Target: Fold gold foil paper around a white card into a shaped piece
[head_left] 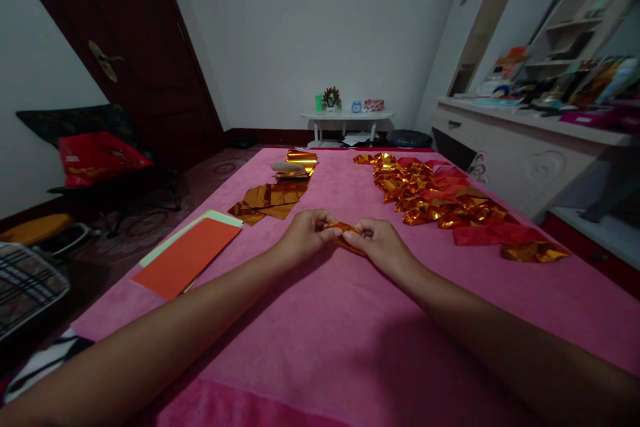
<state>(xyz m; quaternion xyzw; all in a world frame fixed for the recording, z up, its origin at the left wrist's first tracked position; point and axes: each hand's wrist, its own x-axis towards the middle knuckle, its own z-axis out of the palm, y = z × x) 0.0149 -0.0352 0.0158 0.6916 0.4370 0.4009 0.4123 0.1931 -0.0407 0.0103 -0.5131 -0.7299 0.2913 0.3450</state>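
Observation:
My left hand [306, 233] and my right hand [381, 244] meet in the middle of the pink cloth [320, 333], both pinched on one small piece of gold foil paper [344, 232] held between them just above the cloth. The fingers of both hands are curled onto its ends. To the right, a long heap of folded gold foil pieces [430, 197] lies on red paper. Flat gold foil sheets [270, 200] lie to the left, with a taller stack [299, 163] behind them.
Orange and pale green paper sheets [187, 253] lie at the left edge of the cloth. A white dresser [525, 147] stands along the right, a small white table [345, 121] at the far wall, a dark door [130, 47] and a chair with a red bag [97, 157] on the left.

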